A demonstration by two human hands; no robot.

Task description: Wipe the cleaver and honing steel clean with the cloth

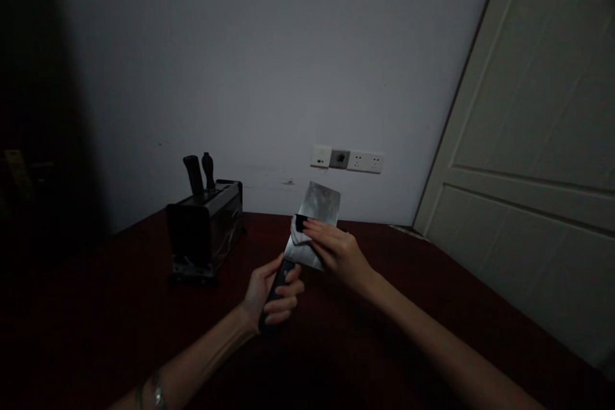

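Near the far left corner of the dark red tabletop (120, 307) stands a knife block (204, 230) with two black handles (195, 174) sticking up from it. Right of it, above the middle of the tabletop and not resting on it, the left hand (269, 291) is clenched round the dark handle of a cleaver (321, 202), blade tilted up and away. The right hand (339, 253) pinches a pale cloth (296, 230) against the blade's lower half, fingers flat on the steel. Judging by this, the wiping is under way: the cloth covers the part near the handle, while the upper blade lies bare. The light is too dim to tell whether that part is clean. On the wall behind are sockets (346, 159), and a door (538, 160) is at the right.
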